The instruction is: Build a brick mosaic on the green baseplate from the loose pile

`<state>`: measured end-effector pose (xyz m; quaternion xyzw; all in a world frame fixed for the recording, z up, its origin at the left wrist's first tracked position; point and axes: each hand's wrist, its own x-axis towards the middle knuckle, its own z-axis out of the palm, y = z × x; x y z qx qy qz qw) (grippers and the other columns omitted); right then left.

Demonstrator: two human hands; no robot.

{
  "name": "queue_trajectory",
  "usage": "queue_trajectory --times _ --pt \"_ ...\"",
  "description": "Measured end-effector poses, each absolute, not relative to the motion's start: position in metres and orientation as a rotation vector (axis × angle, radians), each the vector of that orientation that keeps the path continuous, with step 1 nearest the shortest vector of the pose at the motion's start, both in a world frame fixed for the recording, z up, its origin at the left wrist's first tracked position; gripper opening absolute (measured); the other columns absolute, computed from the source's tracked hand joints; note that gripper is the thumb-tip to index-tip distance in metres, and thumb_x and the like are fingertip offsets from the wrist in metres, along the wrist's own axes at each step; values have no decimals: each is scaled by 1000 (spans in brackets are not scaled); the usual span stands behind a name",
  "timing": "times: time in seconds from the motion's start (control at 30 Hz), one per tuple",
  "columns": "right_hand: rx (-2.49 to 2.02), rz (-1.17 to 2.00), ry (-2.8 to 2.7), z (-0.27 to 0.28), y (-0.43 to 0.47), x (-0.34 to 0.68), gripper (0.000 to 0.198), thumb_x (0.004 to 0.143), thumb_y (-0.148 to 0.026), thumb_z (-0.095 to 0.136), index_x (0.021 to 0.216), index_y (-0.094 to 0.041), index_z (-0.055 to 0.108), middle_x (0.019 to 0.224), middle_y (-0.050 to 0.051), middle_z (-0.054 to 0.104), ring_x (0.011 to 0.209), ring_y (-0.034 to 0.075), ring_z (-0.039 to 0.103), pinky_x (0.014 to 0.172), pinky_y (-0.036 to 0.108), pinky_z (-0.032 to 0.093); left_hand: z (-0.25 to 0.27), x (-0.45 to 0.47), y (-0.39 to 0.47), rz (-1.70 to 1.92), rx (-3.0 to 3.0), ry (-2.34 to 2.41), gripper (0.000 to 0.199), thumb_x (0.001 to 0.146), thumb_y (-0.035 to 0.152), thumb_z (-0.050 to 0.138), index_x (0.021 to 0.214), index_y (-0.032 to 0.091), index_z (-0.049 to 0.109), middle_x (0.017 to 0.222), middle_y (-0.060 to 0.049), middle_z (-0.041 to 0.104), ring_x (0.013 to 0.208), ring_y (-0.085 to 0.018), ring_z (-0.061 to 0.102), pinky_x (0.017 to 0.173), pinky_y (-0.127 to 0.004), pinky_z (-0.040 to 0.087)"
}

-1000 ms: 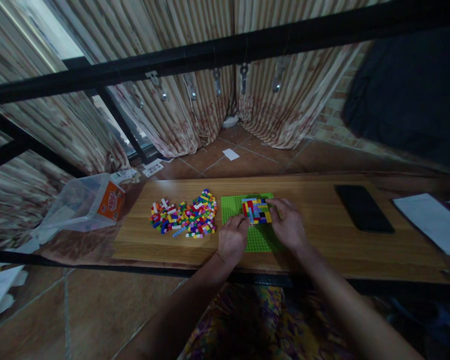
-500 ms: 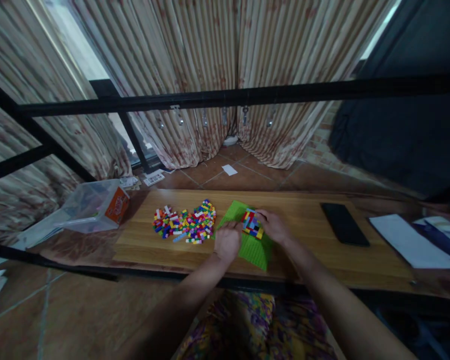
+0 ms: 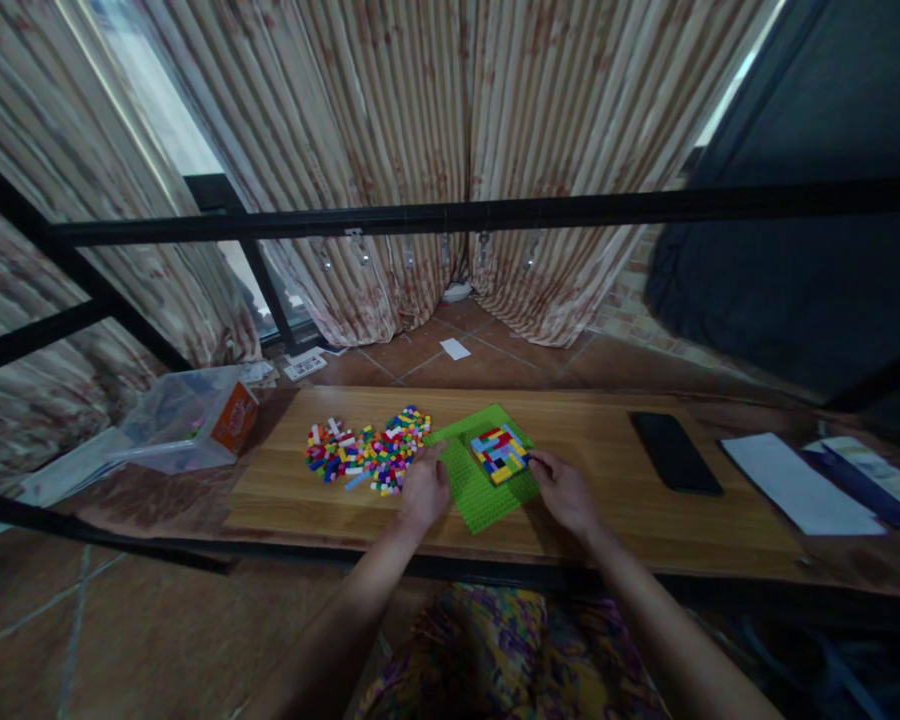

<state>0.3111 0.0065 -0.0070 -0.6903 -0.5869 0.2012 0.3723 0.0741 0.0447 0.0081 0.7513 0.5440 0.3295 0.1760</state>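
A green studded baseplate point(image 3: 476, 507) lies turned at an angle on the wooden tabletop. On it stands a flat square of toy building bricks point(image 3: 501, 454) in red, yellow, blue and light blue, with a dark gap in it. My left hand point(image 3: 424, 490) is at the plate's left corner, fingers stretched forward and partly hidden by the hand. At the right corner, beside the brick square, my right hand point(image 3: 564, 492) has its thumb and fingers closed on the plate's edge. Left of the plate spreads a heap of loose bricks point(image 3: 375, 450), close to my left hand.
A black phone-like slab point(image 3: 675, 453) lies on the right of the tabletop point(image 3: 600, 420), with white paper point(image 3: 799, 485) beyond it. At the left stands a clear plastic box point(image 3: 184, 415) with an orange label. A black metal bar point(image 3: 420, 217) crosses before the curtains.
The baseplate has turned and now lies flatter, with the brick square uncovered. My left hand has moved left, off the bricks; my right hand has come down to the plate's right corner.
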Motion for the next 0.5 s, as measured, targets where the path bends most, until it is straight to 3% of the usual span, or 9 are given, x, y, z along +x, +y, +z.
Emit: queue_trajectory --times 0.5 --pt "-1889 455 -1475 -26 -50 312 50 82 -48 45 116 -14 57 102 14 67 90 26 66 83 40 51 -5 5 3 1106 2184 1644 34 87 10 48 117 21 61 110 -7 68 102 -20 65 91 -36 54"
